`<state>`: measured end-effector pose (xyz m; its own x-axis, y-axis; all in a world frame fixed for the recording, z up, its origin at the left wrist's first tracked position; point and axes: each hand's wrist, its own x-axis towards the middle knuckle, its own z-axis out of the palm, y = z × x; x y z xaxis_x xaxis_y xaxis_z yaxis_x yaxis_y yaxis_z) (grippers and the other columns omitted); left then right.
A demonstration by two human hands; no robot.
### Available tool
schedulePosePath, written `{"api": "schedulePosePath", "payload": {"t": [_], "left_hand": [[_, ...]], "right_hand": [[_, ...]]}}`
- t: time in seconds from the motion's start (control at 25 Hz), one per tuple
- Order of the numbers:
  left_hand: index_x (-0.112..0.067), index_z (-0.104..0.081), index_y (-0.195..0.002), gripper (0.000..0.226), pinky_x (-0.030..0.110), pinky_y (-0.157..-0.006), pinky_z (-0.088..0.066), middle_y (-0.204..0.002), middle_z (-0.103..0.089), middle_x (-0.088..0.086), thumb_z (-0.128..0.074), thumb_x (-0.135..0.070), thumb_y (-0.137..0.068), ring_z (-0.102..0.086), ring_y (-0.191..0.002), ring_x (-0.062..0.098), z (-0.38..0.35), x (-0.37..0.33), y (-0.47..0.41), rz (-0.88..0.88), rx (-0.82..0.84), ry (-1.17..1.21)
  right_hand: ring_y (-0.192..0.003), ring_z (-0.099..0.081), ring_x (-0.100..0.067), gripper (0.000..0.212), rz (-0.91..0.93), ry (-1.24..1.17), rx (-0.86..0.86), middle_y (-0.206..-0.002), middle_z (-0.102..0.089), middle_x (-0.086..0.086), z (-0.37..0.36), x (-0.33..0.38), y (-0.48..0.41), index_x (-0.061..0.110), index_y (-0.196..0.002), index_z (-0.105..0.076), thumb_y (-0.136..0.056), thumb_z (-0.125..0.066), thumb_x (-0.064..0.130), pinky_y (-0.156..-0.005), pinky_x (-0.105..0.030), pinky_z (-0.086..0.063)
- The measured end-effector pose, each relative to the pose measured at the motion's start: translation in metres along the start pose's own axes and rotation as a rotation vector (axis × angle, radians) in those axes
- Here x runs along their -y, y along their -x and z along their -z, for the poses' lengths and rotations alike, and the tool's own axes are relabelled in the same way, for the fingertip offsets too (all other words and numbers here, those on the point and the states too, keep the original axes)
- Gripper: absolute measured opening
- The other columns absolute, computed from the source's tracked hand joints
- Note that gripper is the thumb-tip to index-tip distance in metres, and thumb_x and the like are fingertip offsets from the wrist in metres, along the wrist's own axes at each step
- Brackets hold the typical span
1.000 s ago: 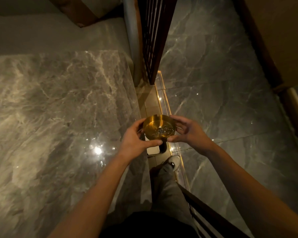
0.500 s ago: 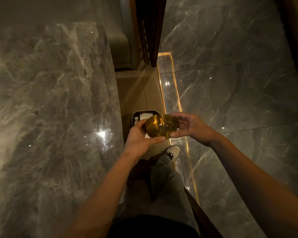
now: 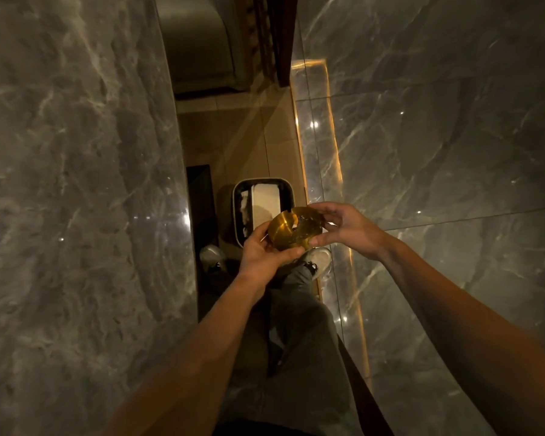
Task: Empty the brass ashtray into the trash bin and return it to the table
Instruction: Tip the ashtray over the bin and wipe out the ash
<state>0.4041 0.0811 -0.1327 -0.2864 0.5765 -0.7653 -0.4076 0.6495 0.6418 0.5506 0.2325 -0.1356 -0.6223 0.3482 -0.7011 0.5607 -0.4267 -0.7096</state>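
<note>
Both forearms are bare with no sleeve in view, the left hand (image 3: 265, 251) and right hand (image 3: 350, 229) wear no gloves or rings that can be made out, the legs are in loose grey trousers (image 3: 299, 325), and the feet wear pale lace-up sneakers (image 3: 320, 258) with dark laces.

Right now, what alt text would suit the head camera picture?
Two bare hands, left hand and right hand, hold a tilted brass ashtray above an open trash bin on the floor, beside a grey marble table.
</note>
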Motion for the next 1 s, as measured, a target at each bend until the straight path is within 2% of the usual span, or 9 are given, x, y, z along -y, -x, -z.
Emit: {"api": "schedulePosePath", "payload": {"t": [0.12, 0.2, 0.28, 0.36, 0.52, 0.68, 0.8, 0.88, 1.0], "left_hand": [[-0.031, -0.057, -0.115, 0.066, 0.016, -0.075, -0.053, -0.113, -0.067, -0.005, -0.084, 0.003, -0.066, -0.065, -0.107, 0.01, -0.002, 0.017, -0.023, 0.034, -0.038, 0.024], [-0.035, -0.058, -0.105, 0.062, 0.012, -0.07, -0.053, -0.106, -0.068, -0.007, -0.083, 0.006, -0.065, -0.067, -0.096, 0.002, -0.003, 0.026, -0.041, 0.049, -0.054, 0.027], [-0.031, -0.061, -0.102, 0.057, 0.011, -0.068, -0.052, -0.101, -0.069, -0.007, -0.082, 0.007, -0.065, -0.068, -0.088, -0.001, -0.004, 0.037, -0.057, 0.064, -0.089, 0.038], [-0.029, -0.063, -0.103, 0.055, 0.013, -0.068, -0.053, -0.102, -0.07, -0.005, -0.085, 0.003, -0.064, -0.068, -0.096, 0.007, -0.003, 0.047, -0.077, 0.102, -0.124, 0.048], [-0.019, -0.065, -0.116, 0.064, 0.028, -0.084, -0.054, -0.117, -0.068, 0.004, -0.09, -0.005, -0.058, -0.065, -0.11, 0.021, 0.003, 0.075, -0.129, 0.173, -0.21, 0.078], [-0.02, -0.066, -0.119, 0.075, 0.039, -0.093, -0.054, -0.117, -0.07, 0.003, -0.093, -0.023, -0.049, -0.064, -0.111, 0.023, 0.008, 0.099, -0.164, 0.237, -0.214, 0.032], [-0.018, -0.065, -0.119, 0.07, 0.044, -0.098, -0.053, -0.116, -0.07, 0.003, -0.093, -0.021, -0.055, -0.065, -0.111, 0.023, 0.012, 0.115, -0.187, 0.288, -0.219, 0.024], [-0.022, -0.066, -0.118, 0.078, 0.045, -0.098, -0.052, -0.116, -0.071, 0.001, -0.094, -0.032, -0.046, -0.065, -0.111, 0.023, 0.017, 0.124, -0.204, 0.308, -0.24, -0.006], [-0.023, -0.068, -0.115, 0.076, 0.045, -0.099, -0.051, -0.115, -0.072, 0.001, -0.094, -0.032, -0.044, -0.065, -0.111, 0.023, 0.029, 0.135, -0.227, 0.314, -0.233, -0.04]], "right_hand": [[-0.121, -0.057, -0.014, 0.067, -0.02, -0.029, 0.019, -0.124, -0.064, -0.007, 0.005, -0.025, -0.024, 0.011, -0.127, -0.056, -0.067, -0.081, -0.007, -0.105, -0.024, -0.043], [-0.12, -0.059, -0.014, 0.069, -0.037, -0.069, 0.035, -0.124, -0.065, -0.006, 0.008, -0.042, -0.043, 0.009, -0.128, -0.055, -0.066, -0.081, -0.008, -0.1, -0.019, -0.046], [-0.12, -0.06, -0.016, 0.071, -0.059, -0.096, 0.041, -0.122, -0.065, -0.005, 0.011, -0.057, -0.062, 0.006, -0.13, -0.054, -0.066, -0.081, -0.009, -0.102, -0.024, -0.047], [-0.12, -0.059, -0.018, 0.071, -0.07, -0.116, 0.036, -0.124, -0.065, -0.006, 0.012, -0.072, -0.083, 0.004, -0.132, -0.053, -0.068, -0.08, -0.008, -0.106, -0.03, -0.044], [-0.124, -0.056, -0.021, 0.068, -0.091, -0.132, 0.048, -0.131, -0.061, -0.009, 0.013, -0.097, -0.127, 0.004, -0.134, -0.05, -0.073, -0.077, -0.007, -0.105, -0.026, -0.044], [-0.127, -0.054, -0.024, 0.07, -0.12, -0.11, 0.105, -0.134, -0.06, -0.011, 0.019, -0.129, -0.169, 0.004, -0.137, -0.05, -0.073, -0.08, 0.003, -0.11, -0.038, -0.041], [-0.127, -0.055, -0.021, 0.064, -0.123, -0.114, 0.133, -0.133, -0.061, -0.008, 0.016, -0.148, -0.193, 0.006, -0.135, -0.052, -0.077, -0.077, 0.005, -0.106, -0.033, -0.044], [-0.121, -0.059, -0.017, 0.054, -0.119, -0.142, 0.155, -0.127, -0.064, -0.008, 0.015, -0.156, -0.206, 0.006, -0.132, -0.055, -0.08, -0.073, 0.002, -0.099, -0.027, -0.05], [-0.115, -0.064, -0.02, 0.047, -0.117, -0.192, 0.139, -0.121, -0.067, -0.011, 0.011, -0.168, -0.226, 0.005, -0.127, -0.058, -0.082, -0.068, -0.003, -0.096, -0.032, -0.053]]}}
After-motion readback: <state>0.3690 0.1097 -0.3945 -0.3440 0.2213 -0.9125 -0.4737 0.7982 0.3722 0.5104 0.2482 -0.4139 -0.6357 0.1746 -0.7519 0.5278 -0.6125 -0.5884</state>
